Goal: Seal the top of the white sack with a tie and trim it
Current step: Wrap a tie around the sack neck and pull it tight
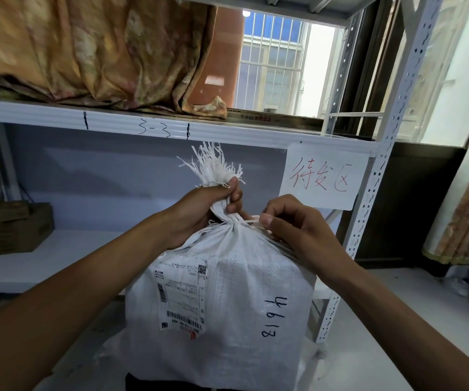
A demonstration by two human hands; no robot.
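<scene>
A white woven sack (236, 300) stands upright in front of me, with a shipping label and black handwritten numbers on its side. Its top is bunched into a neck, and frayed white threads (212, 165) stick up above it. My left hand (207, 210) grips the bunched neck just below the fray. A thin white tie (246, 221) is looped around the neck under that hand. My right hand (292, 224) pinches the tie's end at the right side of the neck.
A white metal shelf rack (143, 131) stands behind the sack, with a paper sign in red writing (323, 176) on its beam. Cardboard boxes (16, 227) sit on the lower shelf at left. A patterned curtain (92, 52) and a barred window are above.
</scene>
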